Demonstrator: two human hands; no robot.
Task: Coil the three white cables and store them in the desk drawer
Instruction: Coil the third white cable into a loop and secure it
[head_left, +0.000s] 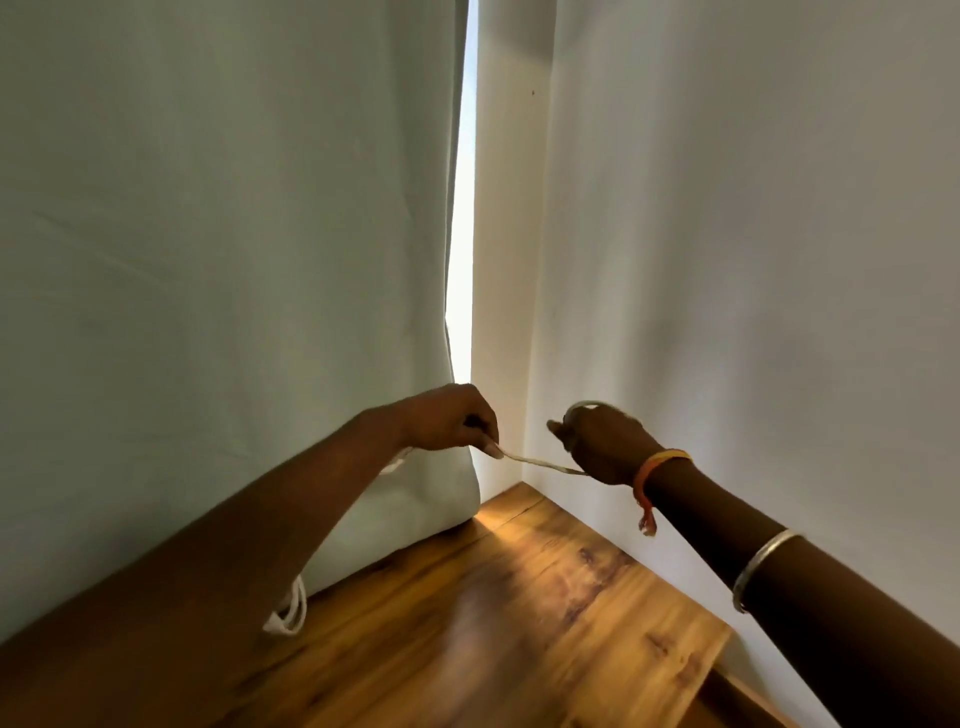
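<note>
A white cable (540, 462) stretches taut between my two hands, held in the air above the far corner of the wooden desk (509, 613). My left hand (452, 418) pinches one part of it between thumb and fingers. My right hand (605, 441) is closed around loops of the same cable, with one loop arching over its knuckles. More white cable (288, 613) hangs in loops below my left forearm, down near the desk top. No drawer is in sight.
A pale curtain (234, 260) hangs on the left and rests on the desk. A white wall (753, 260) stands on the right, with a bright gap of daylight (462, 234) between them. The desk's right edge (722, 654) drops off near my right forearm.
</note>
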